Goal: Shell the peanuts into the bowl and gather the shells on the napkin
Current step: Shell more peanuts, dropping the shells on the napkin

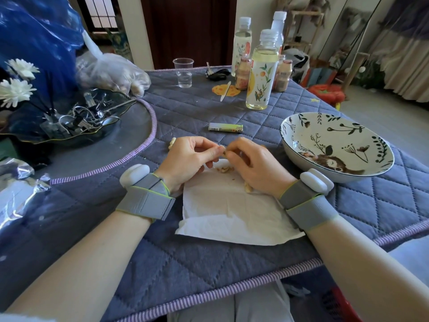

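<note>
The napkin [232,212] is lying nearest, spread flat on the quilted cover [197,263] by the counter's near edge, with shell crumbs [224,169] sitting on its far part and another shell piece [248,187] resting at its right side. Above its far edge the left hand [188,159] is curling its fingers and pinching one end of a peanut [224,152], while the right hand [253,161] is pinching the other end, so the fingertips are meeting over the napkin. Both wrists are wearing grey bands. A whole peanut [171,143] is lying just beyond the left hand. Toward the far edge, a lighter [225,128] is lying on the cover. At the counter's right edge the patterned bowl [336,147] is sitting, near the right hand but apart from it.
</note>
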Tool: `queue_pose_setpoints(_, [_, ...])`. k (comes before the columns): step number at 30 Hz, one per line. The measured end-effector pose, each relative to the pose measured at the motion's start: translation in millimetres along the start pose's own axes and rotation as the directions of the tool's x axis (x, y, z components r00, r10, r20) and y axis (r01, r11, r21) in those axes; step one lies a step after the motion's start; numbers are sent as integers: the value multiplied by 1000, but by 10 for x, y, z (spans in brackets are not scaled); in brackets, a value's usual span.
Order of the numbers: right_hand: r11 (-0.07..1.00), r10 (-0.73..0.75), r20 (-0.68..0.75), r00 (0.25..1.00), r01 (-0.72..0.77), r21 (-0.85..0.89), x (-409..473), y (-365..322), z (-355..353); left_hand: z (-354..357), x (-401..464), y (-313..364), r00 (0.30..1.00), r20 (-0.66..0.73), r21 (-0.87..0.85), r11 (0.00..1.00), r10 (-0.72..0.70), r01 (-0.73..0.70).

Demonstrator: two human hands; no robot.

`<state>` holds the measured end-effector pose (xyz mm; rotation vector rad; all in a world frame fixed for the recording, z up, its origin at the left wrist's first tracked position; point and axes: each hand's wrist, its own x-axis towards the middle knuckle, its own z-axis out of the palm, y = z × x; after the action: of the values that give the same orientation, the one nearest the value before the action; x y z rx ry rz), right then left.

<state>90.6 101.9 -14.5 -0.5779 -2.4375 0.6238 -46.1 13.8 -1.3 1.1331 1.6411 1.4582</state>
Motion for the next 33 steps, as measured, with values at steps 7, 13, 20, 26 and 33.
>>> queue_pose_setpoints(7, [985, -37, 67, 997, 47, -166, -22, -31, 18, -9, 7, -44, 999, 39, 42, 999, -25, 24])
queue_pose_setpoints(13, [981, 1, 96, 995, 18, -193, -26, -38, 1, -13, 6, -49, 997, 44, 16, 998, -61, 61])
queue_pose_setpoints(20, [991, -10, 51, 999, 17, -130, -20, 12, -12, -23, -23, -1, 1000, 18, 53, 998, -25, 24])
queue_pose_setpoints(26, [996, 62, 62, 996, -58, -63, -117, 9, -110, -63, -70, 67, 989, 102, 369, 919, 109, -139])
queue_pose_setpoints(33, [996, 60, 87, 994, -55, -64, -204, 31, -155, -55, -144, 140, 890, 363, 670, 587, 276, -455])
